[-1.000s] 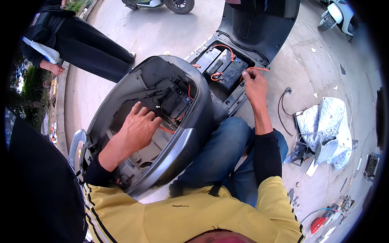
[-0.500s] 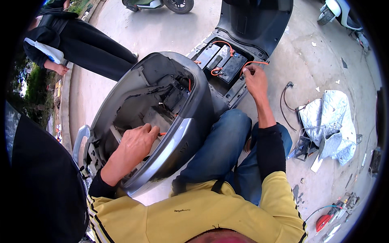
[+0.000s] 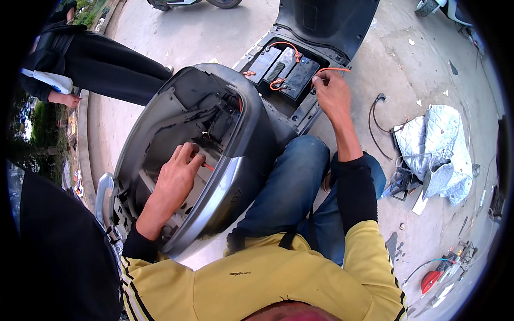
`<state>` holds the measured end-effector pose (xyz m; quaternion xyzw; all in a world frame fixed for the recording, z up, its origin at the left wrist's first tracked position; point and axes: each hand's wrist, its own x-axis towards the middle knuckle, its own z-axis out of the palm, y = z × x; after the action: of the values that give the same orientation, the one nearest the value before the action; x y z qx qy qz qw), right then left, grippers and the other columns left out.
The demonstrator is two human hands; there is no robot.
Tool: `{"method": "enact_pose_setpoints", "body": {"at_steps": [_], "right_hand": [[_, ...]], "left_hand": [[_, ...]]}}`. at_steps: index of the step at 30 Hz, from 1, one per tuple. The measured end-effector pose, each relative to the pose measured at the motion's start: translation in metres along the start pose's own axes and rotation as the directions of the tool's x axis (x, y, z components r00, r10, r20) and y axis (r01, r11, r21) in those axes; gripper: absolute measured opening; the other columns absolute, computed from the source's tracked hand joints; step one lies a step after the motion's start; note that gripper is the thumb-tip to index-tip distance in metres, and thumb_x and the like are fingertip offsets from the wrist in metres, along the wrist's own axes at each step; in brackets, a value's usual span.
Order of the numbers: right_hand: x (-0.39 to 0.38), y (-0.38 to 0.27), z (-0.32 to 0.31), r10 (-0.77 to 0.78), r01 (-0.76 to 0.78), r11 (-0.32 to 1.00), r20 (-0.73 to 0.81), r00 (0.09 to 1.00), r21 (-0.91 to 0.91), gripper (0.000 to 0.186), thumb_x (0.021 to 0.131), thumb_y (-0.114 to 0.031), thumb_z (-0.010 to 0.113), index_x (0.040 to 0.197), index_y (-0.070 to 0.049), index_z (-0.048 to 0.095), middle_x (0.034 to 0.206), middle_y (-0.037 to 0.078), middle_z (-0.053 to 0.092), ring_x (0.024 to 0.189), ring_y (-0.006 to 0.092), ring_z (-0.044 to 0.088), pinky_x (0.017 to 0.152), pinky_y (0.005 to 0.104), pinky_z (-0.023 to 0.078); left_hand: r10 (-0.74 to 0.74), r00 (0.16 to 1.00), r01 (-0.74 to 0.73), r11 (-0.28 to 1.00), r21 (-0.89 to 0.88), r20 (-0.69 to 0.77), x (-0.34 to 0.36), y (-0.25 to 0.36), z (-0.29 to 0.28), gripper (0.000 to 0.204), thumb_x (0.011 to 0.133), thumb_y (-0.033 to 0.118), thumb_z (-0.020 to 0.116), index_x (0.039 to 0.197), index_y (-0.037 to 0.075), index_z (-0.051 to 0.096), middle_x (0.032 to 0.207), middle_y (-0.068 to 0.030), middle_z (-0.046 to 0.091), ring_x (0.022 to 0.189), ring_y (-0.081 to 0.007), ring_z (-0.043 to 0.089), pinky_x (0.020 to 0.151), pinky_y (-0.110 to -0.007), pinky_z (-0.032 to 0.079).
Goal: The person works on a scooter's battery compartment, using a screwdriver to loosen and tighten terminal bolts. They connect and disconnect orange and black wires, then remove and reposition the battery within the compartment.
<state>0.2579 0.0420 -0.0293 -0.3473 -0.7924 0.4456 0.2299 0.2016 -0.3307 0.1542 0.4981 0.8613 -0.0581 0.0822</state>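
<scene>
My right hand (image 3: 332,91) pinches an orange wire (image 3: 336,69) at the edge of the scooter's floorboard compartment. Inside that compartment sit black batteries (image 3: 300,80) joined by short orange leads. Within the grey scooter's open seat body (image 3: 160,115), my left hand (image 3: 179,174) has thumb and fingers closed on an orange wire (image 3: 208,167), whose short end sticks out to the right. Whether the two orange pieces are one wire is hidden by the body. Another bit of orange wire shows at the front inner wall of the seat body.
A person in dark trousers (image 3: 112,64) stands at the left. On the ground at right lie a silver quilted cover (image 3: 441,155), a black cable (image 3: 372,115) and a red-handled tool (image 3: 430,281). Parked scooters (image 3: 222,2) stand at the far side. The scooter's front shield (image 3: 326,21) rises beyond the batteries.
My left hand has shifted slightly left and deeper into the seat body, keeping its pinch. My right hand still holds the wire. The whole view has shifted a little.
</scene>
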Motion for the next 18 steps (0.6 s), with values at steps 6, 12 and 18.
{"method": "enact_pose_setpoints", "body": {"at_steps": [6, 12, 18], "right_hand": [[0.003, 0.003, 0.002, 0.047, -0.048, 0.998, 0.042, 0.998, 0.031, 0.023, 0.092, -0.023, 0.067, 0.099, -0.003, 0.075, 0.105, 0.015, 0.071, 0.094, 0.0318, 0.07, 0.085, 0.0416, 0.054], [-0.001, -0.002, 0.0, 0.011, -0.014, 0.999, 0.062, 0.998, 0.049, 0.024, 0.092, -0.024, 0.069, 0.1, -0.002, 0.074, 0.102, 0.013, 0.072, 0.091, 0.0271, 0.071, 0.083, 0.0391, 0.054], [-0.003, 0.009, -0.006, 0.001, -0.003, 1.0, 0.101, 0.995, 0.022, 0.024, 0.094, -0.024, 0.069, 0.105, -0.003, 0.076, 0.091, 0.012, 0.075, 0.083, 0.0206, 0.07, 0.081, 0.0347, 0.053]], "left_hand": [[-0.132, 0.985, 0.127, 0.991, -0.043, -0.109, 0.012, -0.006, 0.005, 0.026, 0.086, -0.003, 0.066, 0.11, 0.005, 0.067, 0.121, -0.0142, 0.06, 0.109, -0.0318, 0.063, 0.082, -0.042, 0.056], [-0.25, 0.967, 0.203, 0.874, -0.441, -0.051, 0.011, -0.029, 0.003, 0.018, 0.096, 0.001, 0.063, 0.114, 0.001, 0.067, 0.121, -0.0132, 0.061, 0.103, -0.0298, 0.066, 0.084, -0.041, 0.056], [-0.28, 0.96, 0.189, 0.713, -0.675, -0.026, 0.043, -0.057, 0.019, 0.024, 0.091, -0.007, 0.066, 0.114, 0.0, 0.066, 0.118, -0.0101, 0.062, 0.102, -0.0238, 0.065, 0.09, -0.036, 0.055]]}}
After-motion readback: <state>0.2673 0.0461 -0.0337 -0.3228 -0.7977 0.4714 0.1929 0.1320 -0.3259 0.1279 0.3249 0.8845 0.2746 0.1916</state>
